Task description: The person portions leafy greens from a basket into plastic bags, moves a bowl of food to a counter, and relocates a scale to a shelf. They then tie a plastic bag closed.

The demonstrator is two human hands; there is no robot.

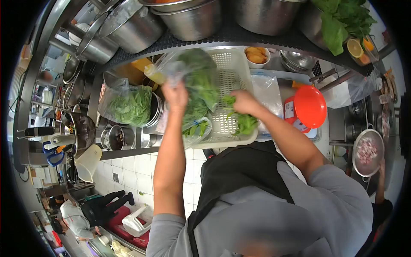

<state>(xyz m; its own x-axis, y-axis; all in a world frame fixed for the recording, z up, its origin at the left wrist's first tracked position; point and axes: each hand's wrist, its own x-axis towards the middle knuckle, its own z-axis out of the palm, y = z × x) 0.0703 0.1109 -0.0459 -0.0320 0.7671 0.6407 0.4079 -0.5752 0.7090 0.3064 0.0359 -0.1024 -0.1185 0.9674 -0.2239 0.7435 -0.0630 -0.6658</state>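
My left hand (pixel 174 95) grips a clear plastic bag (pixel 171 64) filled with leafy greens (pixel 200 77), tilted over the left part of a pale perforated basket (pixel 229 79). Closed around a small bunch of green leaves (pixel 246 124), my right hand (pixel 245 103) is above the basket's right side. Some leaves stick out on both sides of its fingers. The lower end of the bag, with more leaves in it, hangs at the basket's front left edge.
Another bag of greens (pixel 132 105) stands left of the basket. To the right is a red-lidded tub (pixel 310 107); behind sits a bowl of orange pieces (pixel 257 55). A shelf (pixel 231 39) with steel pots overhangs the back. Other people are nearby, one with a colander (pixel 367 152).
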